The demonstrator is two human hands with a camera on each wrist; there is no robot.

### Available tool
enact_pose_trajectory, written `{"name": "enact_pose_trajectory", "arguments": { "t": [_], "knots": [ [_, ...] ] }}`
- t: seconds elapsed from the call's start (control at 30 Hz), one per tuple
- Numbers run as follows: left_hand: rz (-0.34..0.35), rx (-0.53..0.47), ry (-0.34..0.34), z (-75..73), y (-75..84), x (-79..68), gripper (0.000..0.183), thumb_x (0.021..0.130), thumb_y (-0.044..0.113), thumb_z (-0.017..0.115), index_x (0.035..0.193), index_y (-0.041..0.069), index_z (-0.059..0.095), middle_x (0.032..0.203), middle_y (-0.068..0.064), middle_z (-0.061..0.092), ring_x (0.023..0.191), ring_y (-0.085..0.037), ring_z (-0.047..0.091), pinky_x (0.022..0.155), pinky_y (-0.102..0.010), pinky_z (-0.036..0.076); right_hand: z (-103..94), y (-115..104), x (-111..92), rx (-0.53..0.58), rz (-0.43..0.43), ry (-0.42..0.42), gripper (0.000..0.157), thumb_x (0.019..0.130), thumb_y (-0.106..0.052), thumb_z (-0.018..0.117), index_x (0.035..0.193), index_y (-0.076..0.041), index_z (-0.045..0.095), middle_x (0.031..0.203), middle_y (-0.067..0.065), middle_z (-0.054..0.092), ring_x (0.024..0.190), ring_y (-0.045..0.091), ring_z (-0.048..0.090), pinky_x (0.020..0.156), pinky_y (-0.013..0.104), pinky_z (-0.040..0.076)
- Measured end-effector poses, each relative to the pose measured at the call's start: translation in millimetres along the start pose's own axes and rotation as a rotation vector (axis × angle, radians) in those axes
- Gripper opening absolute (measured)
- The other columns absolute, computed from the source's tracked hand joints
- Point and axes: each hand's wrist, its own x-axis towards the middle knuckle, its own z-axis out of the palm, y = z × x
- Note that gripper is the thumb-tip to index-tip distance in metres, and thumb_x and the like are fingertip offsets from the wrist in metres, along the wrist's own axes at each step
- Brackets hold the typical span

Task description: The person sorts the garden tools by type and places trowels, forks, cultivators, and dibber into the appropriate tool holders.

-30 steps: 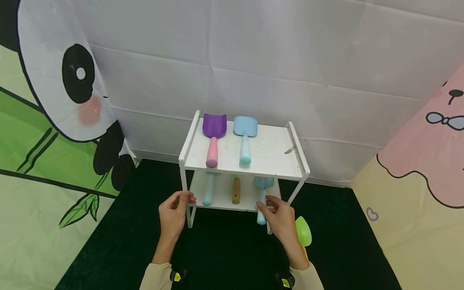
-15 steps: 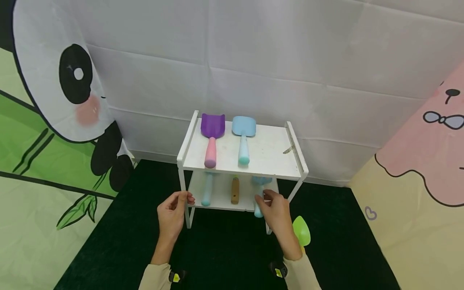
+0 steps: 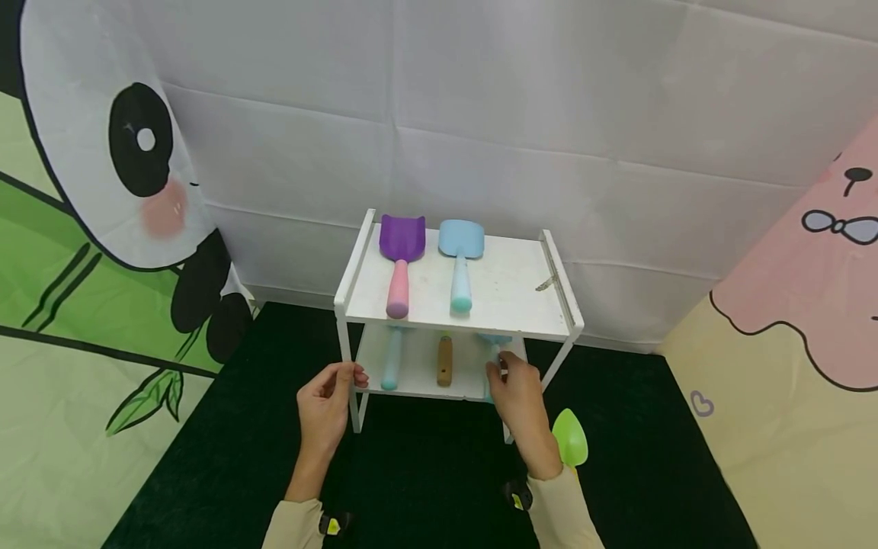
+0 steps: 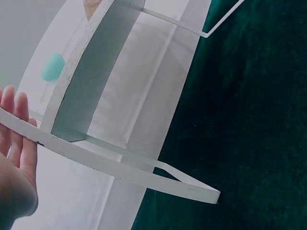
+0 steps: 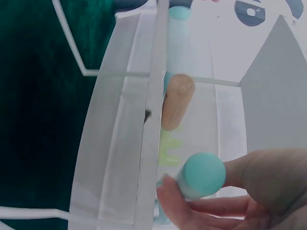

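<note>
In the head view my left hand [image 3: 325, 404] pinches the front left leg [image 3: 345, 343] of a small white two-tier rack [image 3: 517, 282]. The left wrist view shows its fingers [image 4: 29, 148] behind that leg. My right hand [image 3: 520, 396] holds the handle of a light blue toy garden fork [image 5: 204, 175] at the right of the lower shelf [image 3: 418, 387]. The hand covers part of the fork, and the upper shelf hides most of its head. Beside it lies a tool with a wooden handle [image 3: 445, 362] and a green pronged head [image 5: 170, 148]. Further left is another tool's light blue handle [image 3: 392, 358].
On the upper shelf lie a purple toy shovel [image 3: 403, 240] with a pink handle and a light blue shovel [image 3: 462, 242]. A green toy trowel [image 3: 571, 438] shows beside my right forearm. White cloth [image 3: 494, 114] hangs behind the rack, above a dark green floor [image 3: 425, 473].
My right hand has slid the garden fork further back onto the lower shelf, so its handle sticks out less. My left hand has stayed on the rack leg.
</note>
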Motion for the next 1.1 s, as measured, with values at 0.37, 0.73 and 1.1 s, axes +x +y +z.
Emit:
{"name": "enact_pose_trajectory", "arguments": {
  "t": [0.37, 0.73, 1.1],
  "knots": [
    [0.005, 0.002, -0.005, 0.8, 0.5, -0.1, 0.024, 0.106, 0.005, 0.055, 0.094, -0.009, 0.07, 0.088, -0.02, 0.072, 0.078, -0.011, 0.07, 0.08, -0.02, 0.056, 4.2, 1.7, 5.9, -0.088, -0.047, 0.064, 0.023, 0.097, 0.0, 0.065, 0.113, 0.017, 0.066, 0.101, 0.029, 0.07, 0.076, 0.032, 0.065, 0.066, 0.048, 0.058],
    [0.013, 0.022, 0.002, 0.2, 0.6, 0.0, 0.024, 0.106, 0.004, 0.055, 0.094, -0.01, 0.07, 0.088, -0.017, 0.072, 0.078, -0.008, 0.069, 0.08, -0.018, 0.055, 9.8, 4.5, 9.0, -0.114, -0.068, 0.099, 0.022, 0.095, 0.003, 0.067, 0.112, 0.017, 0.066, 0.101, 0.03, 0.07, 0.087, 0.04, 0.07, 0.073, 0.053, 0.06],
    [0.027, 0.012, 0.005, -0.2, 2.2, -0.2, 0.023, 0.105, 0.002, 0.055, 0.092, -0.01, 0.07, 0.085, -0.011, 0.073, 0.077, -0.008, 0.069, 0.08, -0.018, 0.055, 7.4, 1.6, 5.1, -0.112, -0.051, 0.087, 0.029, 0.095, -0.002, 0.069, 0.118, 0.016, 0.064, 0.108, 0.032, 0.068, 0.091, 0.04, 0.07, 0.075, 0.053, 0.06]
  ]
}}
